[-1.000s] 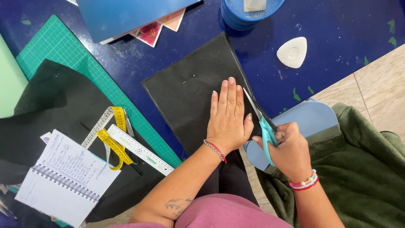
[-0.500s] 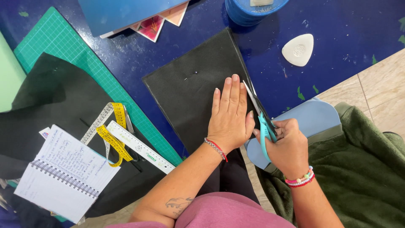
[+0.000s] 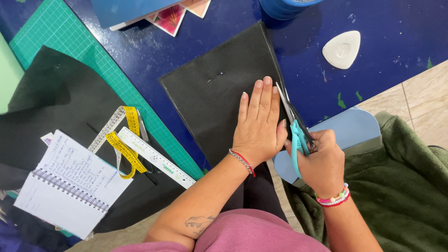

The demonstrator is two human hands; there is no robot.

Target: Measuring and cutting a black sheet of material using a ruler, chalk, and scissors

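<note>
A dark grey rectangle of fabric (image 3: 212,91) lies on the blue table (image 3: 387,79), with a pin stuck near its middle. My left hand (image 3: 258,123) lies flat on the fabric's lower right part, fingers together and pointing up. My right hand (image 3: 322,161) grips teal-handled scissors (image 3: 294,126). Their blades run along the fabric's right edge, right beside my left fingers.
A white triangular chalk (image 3: 343,47) lies at the upper right. A green cutting mat (image 3: 70,56) carries black fabric (image 3: 56,107), a yellow tape measure (image 3: 122,142), a white ruler (image 3: 156,158) and a spiral notebook (image 3: 70,182). A blue round container (image 3: 284,7) stands at the top. Green cloth (image 3: 406,186) is at the right.
The scissors have advanced a little further up along the fabric's right edge. My left hand stays pressed flat on the fabric.
</note>
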